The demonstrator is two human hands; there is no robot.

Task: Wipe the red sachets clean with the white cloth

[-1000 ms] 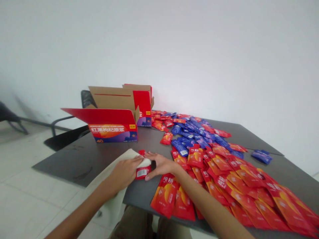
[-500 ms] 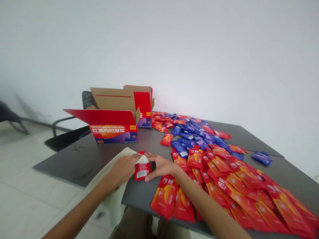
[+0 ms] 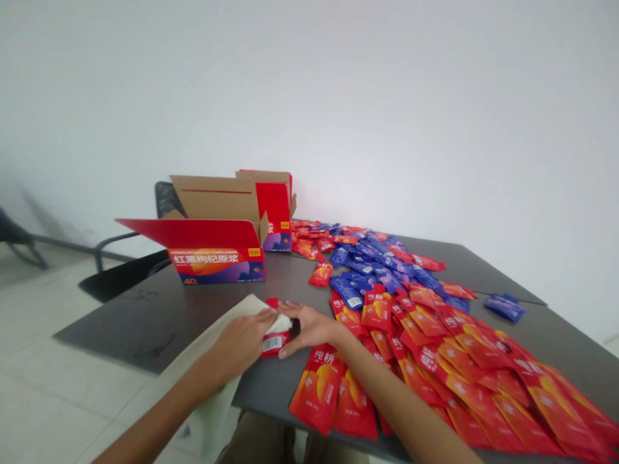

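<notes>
Red pouch (image 3: 275,344): right hand (image 3: 309,327) | cloth (image 3: 242,309): left hand (image 3: 244,338) | open boxes (image 3: 215,263): insides hidden

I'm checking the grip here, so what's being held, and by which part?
The left hand has the pale cloth by its upper end, against the red pouch. The right hand touches the pouch's right side; gripped or just steadied, I can't tell.

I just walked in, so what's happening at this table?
The left hand holds a pale cloth against a red pouch on the dark table, and the right hand touches the pouch's edge, thumb and fingers spread. More red pouches and blue pouches lie spread out to the right. Two open boxes stand at the back left.
</notes>
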